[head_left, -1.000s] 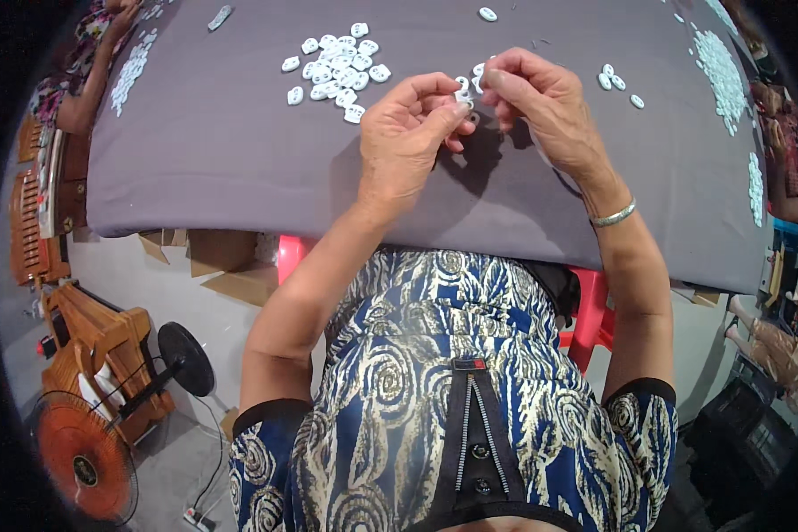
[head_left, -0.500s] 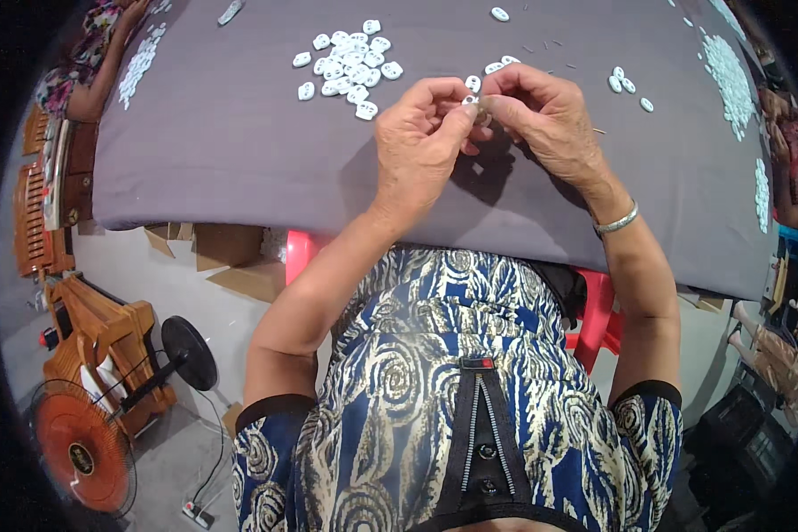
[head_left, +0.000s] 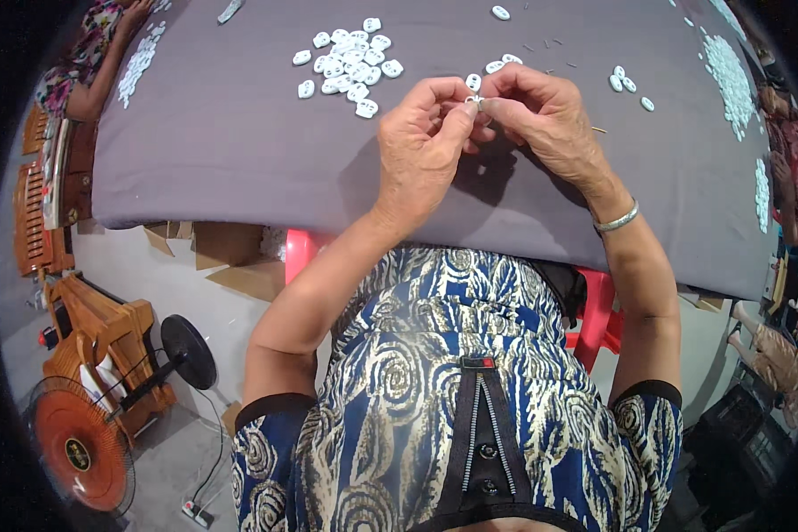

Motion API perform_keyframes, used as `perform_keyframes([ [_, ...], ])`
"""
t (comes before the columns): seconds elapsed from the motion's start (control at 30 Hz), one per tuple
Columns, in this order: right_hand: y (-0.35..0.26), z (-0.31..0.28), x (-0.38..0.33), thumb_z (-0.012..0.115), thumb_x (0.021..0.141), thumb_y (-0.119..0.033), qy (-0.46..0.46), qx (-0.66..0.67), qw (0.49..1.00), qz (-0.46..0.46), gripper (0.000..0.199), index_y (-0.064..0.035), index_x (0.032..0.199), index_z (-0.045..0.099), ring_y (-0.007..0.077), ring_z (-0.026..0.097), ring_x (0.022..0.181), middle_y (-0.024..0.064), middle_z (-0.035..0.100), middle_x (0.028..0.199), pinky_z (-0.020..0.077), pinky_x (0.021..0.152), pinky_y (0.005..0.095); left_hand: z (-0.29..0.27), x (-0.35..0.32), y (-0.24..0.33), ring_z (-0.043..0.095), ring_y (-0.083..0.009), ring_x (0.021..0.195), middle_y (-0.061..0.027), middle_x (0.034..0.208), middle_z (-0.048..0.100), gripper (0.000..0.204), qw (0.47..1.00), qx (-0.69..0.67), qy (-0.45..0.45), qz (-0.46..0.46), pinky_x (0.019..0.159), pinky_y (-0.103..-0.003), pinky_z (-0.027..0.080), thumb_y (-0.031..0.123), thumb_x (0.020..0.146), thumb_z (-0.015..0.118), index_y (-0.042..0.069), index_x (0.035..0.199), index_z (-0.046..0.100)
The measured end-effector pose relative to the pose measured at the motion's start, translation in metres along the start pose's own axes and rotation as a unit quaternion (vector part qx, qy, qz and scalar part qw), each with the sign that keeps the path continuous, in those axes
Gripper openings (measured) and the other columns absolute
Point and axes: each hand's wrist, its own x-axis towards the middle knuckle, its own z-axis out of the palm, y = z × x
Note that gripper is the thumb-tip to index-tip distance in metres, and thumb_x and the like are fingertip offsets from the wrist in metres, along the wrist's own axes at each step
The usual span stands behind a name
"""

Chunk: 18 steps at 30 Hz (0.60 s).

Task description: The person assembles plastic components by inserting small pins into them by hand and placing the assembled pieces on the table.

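My left hand [head_left: 421, 146] and my right hand [head_left: 545, 120] meet above the grey cloth. Between their pinched thumbs and fingers is a small white plastic cord lock [head_left: 474, 101], mostly covered by the fingertips. Just beyond the fingertips lies a white oval two-holed piece [head_left: 473, 82], with a couple of similar white pieces [head_left: 495, 66] behind it. To the left of my hands spreads a loose pile of white two-holed cord locks [head_left: 353, 64]. Several tiny thin metal bits [head_left: 550, 71], perhaps springs, are scattered past my right hand.
The cloth-covered table [head_left: 239, 168] spans the far side. Small white parts form a heap [head_left: 730, 84] at the right and another [head_left: 140, 64] at the left, near another person's arm [head_left: 106, 75]. A floor fan [head_left: 78, 452] stands at lower left; cardboard [head_left: 230, 248] sits below the table.
My fingers have shifted slightly around the cord lock, and a bit more white shows between the fingertips. Otherwise the table looks the same.
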Motion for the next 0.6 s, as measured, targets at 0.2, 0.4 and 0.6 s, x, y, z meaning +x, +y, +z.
perform_keyframes([
  [0.2, 0.007, -0.002, 0.002, 0.061, 0.087, -0.01, 0.017, -0.007, 0.999, -0.031, 0.012, 0.0009, 0.091, 0.063, 0.0041, 0.056, 0.074, -0.002, 0.061, 0.078, 0.0462, 0.066, 0.0199, 0.001, 0.004, -0.001, 0.064, -0.0098, 0.076, -0.0053, 0.088, 0.066, 0.017, 0.999, 0.04, -0.004, -0.01, 0.06, -0.021, 0.05, 0.006, 0.091, 0.056, 0.0, 0.106, 0.06],
  [0.4, 0.016, 0.003, 0.006, 0.06, 0.086, -0.008, 0.024, 0.014, 0.998, -0.056, 0.01, 0.0017, 0.089, 0.063, 0.0047, 0.055, 0.073, -0.0015, 0.06, 0.077, 0.0461, 0.065, 0.0209, -0.002, 0.005, -0.001, 0.061, -0.0073, 0.076, -0.0045, 0.089, 0.066, 0.018, 0.999, 0.049, 0.007, 0.008, 0.061, -0.019, 0.048, 0.006, 0.091, 0.058, 0.0, 0.107, 0.062],
  [0.6, 0.015, 0.0, 0.005, 0.058, 0.087, -0.006, 0.013, 0.018, 0.997, -0.068, 0.007, 0.0002, 0.088, 0.061, 0.0042, 0.051, 0.071, -0.0025, 0.058, 0.077, 0.0425, 0.063, 0.0201, -0.007, 0.005, 0.0, 0.06, -0.0074, 0.075, -0.0043, 0.089, 0.065, 0.015, 0.999, 0.047, -0.002, 0.005, 0.061, -0.019, 0.047, 0.002, 0.09, 0.058, -0.002, 0.104, 0.063],
])
